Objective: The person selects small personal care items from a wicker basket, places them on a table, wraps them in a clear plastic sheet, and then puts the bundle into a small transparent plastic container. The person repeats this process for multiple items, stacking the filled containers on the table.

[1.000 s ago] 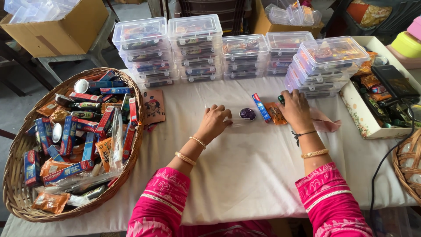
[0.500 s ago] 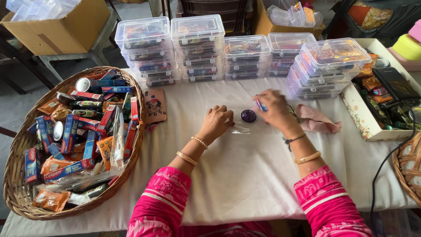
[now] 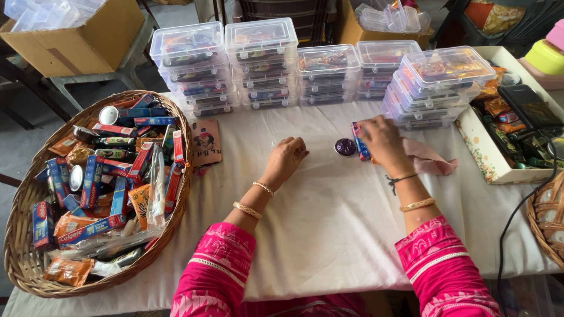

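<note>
My right hand [image 3: 382, 139] rests on the white tablecloth [image 3: 329, 217], fingers on a small blue and red carton [image 3: 359, 141] lying flat. Just left of the carton sits a small round dark purple tin [image 3: 345, 147]. A pink cloth [image 3: 432, 158] lies to the right of that hand. My left hand [image 3: 286, 157] is loosely curled on the tablecloth, pinching a thin clear plastic film that is hard to make out. Both arms wear pink sleeves and bangles.
A large wicker basket [image 3: 23, 264] at the left holds several toothpaste cartons, tins and sachets. Stacks of clear lidded plastic boxes [image 3: 261, 64] line the table's far side. A small printed card [image 3: 205, 142] lies by the basket. A white tray [image 3: 479, 158] of sachets stands at the right.
My right hand has moved left and down, setting the blue and red carton flat beside the purple tin. My left hand stays curled in about the same place.
</note>
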